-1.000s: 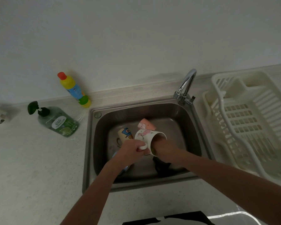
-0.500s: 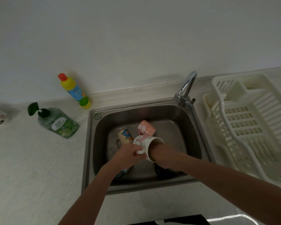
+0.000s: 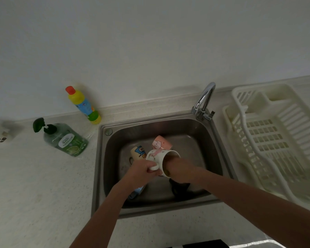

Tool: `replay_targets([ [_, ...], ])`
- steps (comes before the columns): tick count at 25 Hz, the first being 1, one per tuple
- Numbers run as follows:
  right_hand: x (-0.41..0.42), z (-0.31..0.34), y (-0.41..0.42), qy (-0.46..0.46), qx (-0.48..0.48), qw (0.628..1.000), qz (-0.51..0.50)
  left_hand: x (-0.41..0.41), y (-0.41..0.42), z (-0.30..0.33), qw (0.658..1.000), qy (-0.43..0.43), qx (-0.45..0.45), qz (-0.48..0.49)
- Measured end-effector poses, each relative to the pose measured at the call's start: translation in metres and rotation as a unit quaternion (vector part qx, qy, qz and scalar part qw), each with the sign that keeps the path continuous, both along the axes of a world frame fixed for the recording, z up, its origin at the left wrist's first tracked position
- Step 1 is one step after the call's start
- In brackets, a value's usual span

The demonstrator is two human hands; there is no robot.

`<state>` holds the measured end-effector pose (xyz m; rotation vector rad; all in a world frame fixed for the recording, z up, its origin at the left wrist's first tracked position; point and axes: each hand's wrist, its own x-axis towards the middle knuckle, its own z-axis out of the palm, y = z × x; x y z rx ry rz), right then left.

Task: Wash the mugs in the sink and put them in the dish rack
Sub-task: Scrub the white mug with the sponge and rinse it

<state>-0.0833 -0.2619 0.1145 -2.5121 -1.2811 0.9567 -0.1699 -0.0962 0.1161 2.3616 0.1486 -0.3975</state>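
A: Left hand [image 3: 141, 170]?
B: Fingers curled round the handle of the white mug [image 3: 158, 158], held tipped on its side over the sink [image 3: 220, 145].
A: Right hand [image 3: 179, 170]?
B: Pushed into the mug's mouth; fingers hidden inside, can't tell how they lie.
A: Other mugs?
B: Pink mug [image 3: 161, 143] and cream cartoon mug [image 3: 138, 153] lie in the basin, just behind the held one.
A: Dish rack [image 3: 276, 140]?
B: On the counter right of the sink.

Single head view, looking forward-down, close above sink [image 3: 104, 158], wide-angle.
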Motion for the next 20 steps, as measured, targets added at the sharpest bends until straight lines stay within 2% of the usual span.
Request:
replay_targets([
  [1,0.002,0.003,0.009,0.089,0.012,0.993,-0.075,0.002,-0.002,0.002,1.000,-0.003,0.003,-0.002],
  [2,-0.002,-0.001,0.002,0.134,0.051,0.986,-0.090,0.003,-0.001,0.003,1.000,-0.006,0.002,0.000],
  [4,-0.008,0.005,-0.006,0.164,0.103,0.972,-0.135,0.003,0.004,0.004,1.000,-0.013,-0.010,0.017],
  [6,-0.004,0.008,-0.016,0.220,0.078,0.962,-0.138,0.001,0.011,0.003,1.000,-0.012,-0.009,0.021],
  [8,-0.003,0.007,-0.029,0.110,-0.021,0.992,-0.051,-0.005,0.010,0.002,1.000,-0.001,0.010,0.002],
  [10,-0.002,0.004,-0.025,0.027,-0.041,0.998,-0.045,-0.008,0.003,-0.002,1.000,0.004,0.011,0.001],
  [11,-0.003,0.005,-0.018,0.040,-0.044,0.994,-0.095,-0.008,-0.001,-0.003,1.000,-0.002,0.005,0.006],
  [14,-0.004,0.018,0.007,0.154,-0.044,0.962,-0.221,0.000,-0.005,0.003,1.000,-0.024,-0.006,0.019],
  [16,-0.003,0.019,0.012,0.228,0.010,0.939,-0.259,0.001,0.000,0.007,0.998,-0.040,-0.013,0.036],
  [18,0.000,0.026,0.005,0.287,0.051,0.927,-0.237,-0.001,0.006,0.009,0.997,-0.062,-0.005,0.049],
  [20,0.008,0.027,-0.012,0.274,0.045,0.943,-0.184,-0.002,0.013,0.007,0.996,-0.067,0.004,0.057],
])
